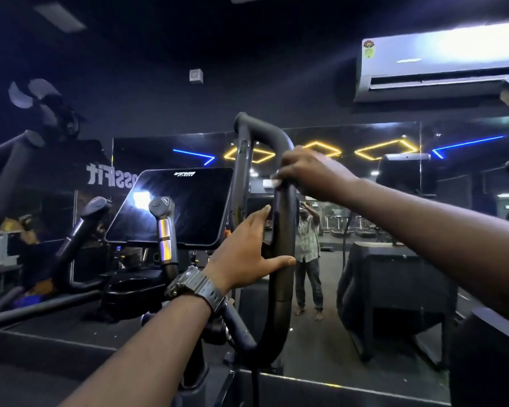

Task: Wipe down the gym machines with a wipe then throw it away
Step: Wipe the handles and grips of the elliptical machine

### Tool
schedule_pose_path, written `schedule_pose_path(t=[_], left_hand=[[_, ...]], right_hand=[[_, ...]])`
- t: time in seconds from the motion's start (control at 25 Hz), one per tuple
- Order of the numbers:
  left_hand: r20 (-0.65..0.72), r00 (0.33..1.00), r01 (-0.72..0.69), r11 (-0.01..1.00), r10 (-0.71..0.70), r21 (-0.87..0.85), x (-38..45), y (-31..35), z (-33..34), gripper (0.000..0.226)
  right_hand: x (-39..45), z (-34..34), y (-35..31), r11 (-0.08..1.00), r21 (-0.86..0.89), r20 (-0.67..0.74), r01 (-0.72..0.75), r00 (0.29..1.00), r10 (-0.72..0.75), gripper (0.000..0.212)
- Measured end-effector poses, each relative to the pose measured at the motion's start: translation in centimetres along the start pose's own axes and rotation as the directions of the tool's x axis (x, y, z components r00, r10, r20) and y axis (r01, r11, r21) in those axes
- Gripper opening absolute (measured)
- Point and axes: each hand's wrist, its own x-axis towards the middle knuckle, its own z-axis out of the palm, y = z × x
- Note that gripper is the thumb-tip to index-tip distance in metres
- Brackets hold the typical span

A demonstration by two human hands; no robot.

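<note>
Head view: right hand [309, 174] curls round the handlebar [282, 230], a pale wipe [274, 177] peeking under its fingers; left hand [247, 254], fingers straight, braces the bar lower, likely steadying it.

The handle loop [282, 230] under the right hand [312, 174] is matte black, and a sliver of white wipe [274, 180] shows at its fingertips. Left of the left hand [247, 254], the black console screen [174, 204] sits behind a black grip [165, 230] banded in silver. Beyond both hands, the mirror [365, 148] shows yellow diamond outlines and blue light lines.
</note>
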Motion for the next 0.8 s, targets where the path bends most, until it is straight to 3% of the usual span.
schedule_pose_path(t=[0.08,0.2,0.28,0.44,0.56,0.64,0.8], left_hand=[[-0.023,1.000,-0.003,0.997,0.001,-0.071,1.1,0.8,0.0,0.087],[-0.134,0.991,-0.019,0.969,-0.015,-0.248,3.1,1.3,0.2,0.055],[-0.186,0.981,0.000,0.956,-0.057,-0.295,4.3,1.4,0.2,0.049],[-0.202,0.968,0.073,0.934,-0.151,-0.349,7.7,1.9,-0.2,0.049],[-0.272,0.959,-0.010,0.948,-0.081,-0.318,9.6,1.5,-1.2,0.034],[-0.312,0.949,-0.024,0.971,-0.053,-0.237,10.7,1.2,-1.4,0.038],[-0.365,0.913,0.070,0.952,-0.182,-0.300,13.6,2.0,-1.8,0.027]], right_hand=[[0.1,0.6,0.1,0.983,0.071,-0.076,-0.169,0.982,0.174,0.024],[-3.7,2.5,-2.9,0.961,0.249,-0.150,-0.118,0.976,0.159,0.030],[-2.5,2.0,-1.4,0.963,0.239,-0.156,-0.125,0.974,0.165,0.028],[2.8,1.1,3.2,0.851,0.265,-0.242,-0.453,0.824,0.513,0.020],[-1.3,3.0,0.1,0.887,0.326,-0.317,-0.328,0.846,0.429,0.021],[-3.4,3.6,-1.2,0.892,0.370,-0.329,-0.260,0.861,0.388,0.025],[4.2,2.8,4.6,0.807,0.440,-0.310,-0.393,0.778,0.547,0.026]])
